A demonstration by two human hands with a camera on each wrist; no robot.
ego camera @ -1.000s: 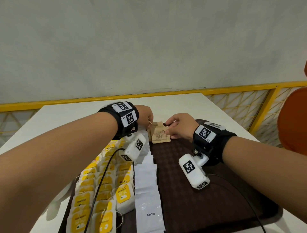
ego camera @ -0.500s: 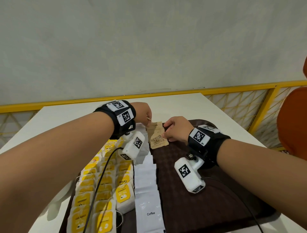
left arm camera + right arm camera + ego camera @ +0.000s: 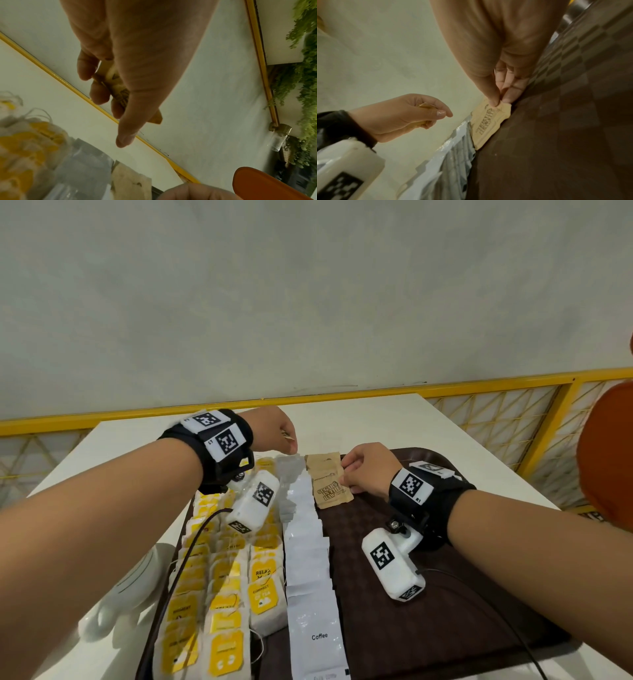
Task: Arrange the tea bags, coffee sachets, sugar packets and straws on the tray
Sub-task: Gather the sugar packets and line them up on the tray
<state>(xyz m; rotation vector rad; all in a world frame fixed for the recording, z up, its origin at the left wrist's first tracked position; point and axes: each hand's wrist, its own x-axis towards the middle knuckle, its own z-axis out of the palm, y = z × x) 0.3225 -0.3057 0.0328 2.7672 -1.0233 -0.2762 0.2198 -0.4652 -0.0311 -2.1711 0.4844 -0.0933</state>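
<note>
Fingers (image 3: 494, 100) of the right hand (image 3: 368, 470) pinch a brown sugar packet (image 3: 330, 490), now laid lower on the tray (image 3: 428, 611) beside the coffee sachets (image 3: 308, 542), while the left hand (image 3: 279, 433) grips spare packets (image 3: 118, 88), so the sugar row has begun.

Wide open brown tray (image 3: 428, 628) on the right; tea bags (image 3: 222, 594) and coffee sachets (image 3: 310, 559) crowd the left side.
</note>
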